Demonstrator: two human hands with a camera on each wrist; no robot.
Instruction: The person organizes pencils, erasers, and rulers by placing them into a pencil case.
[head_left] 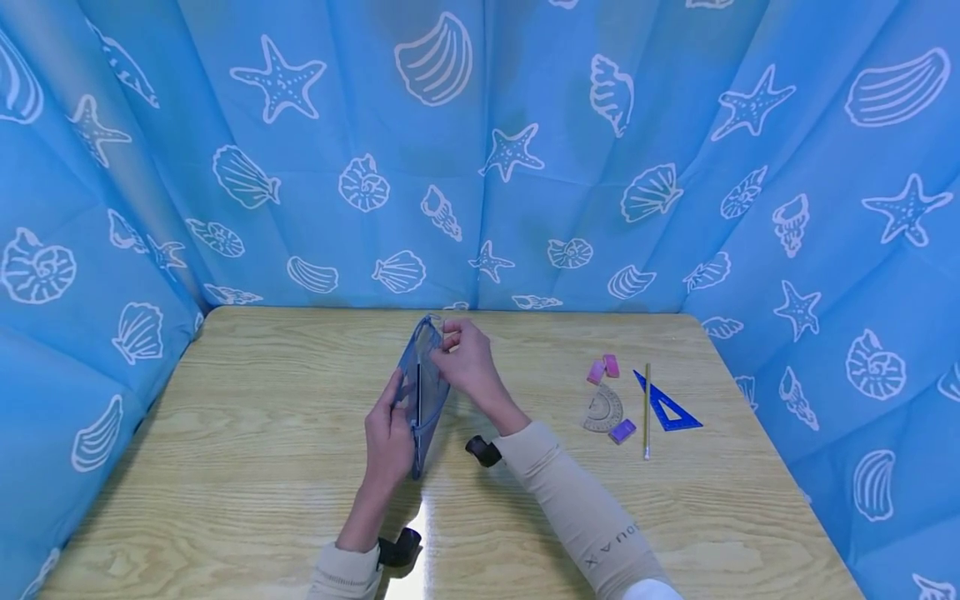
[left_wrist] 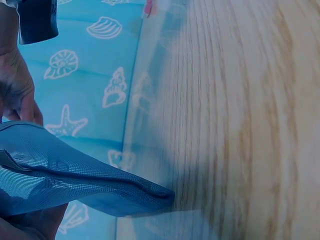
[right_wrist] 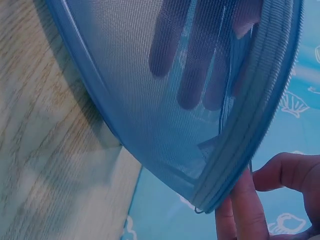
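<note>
A blue mesh zip pouch is held up on its edge over the table, its zipped mouth gaping upward. My left hand grips its left side, and the fingers show through the mesh in the right wrist view. At the far end of the mouth, my right hand pinches the zip edge between thumb and fingers. A dark, slender thing stands inside the pouch; its kind is hard to make out. In the left wrist view the pouch's closed corner points toward the table.
On the right lie two pink erasers, a clear protractor, a purple eraser, a pencil and a blue set square. A blue shell-print curtain hangs behind the wooden table.
</note>
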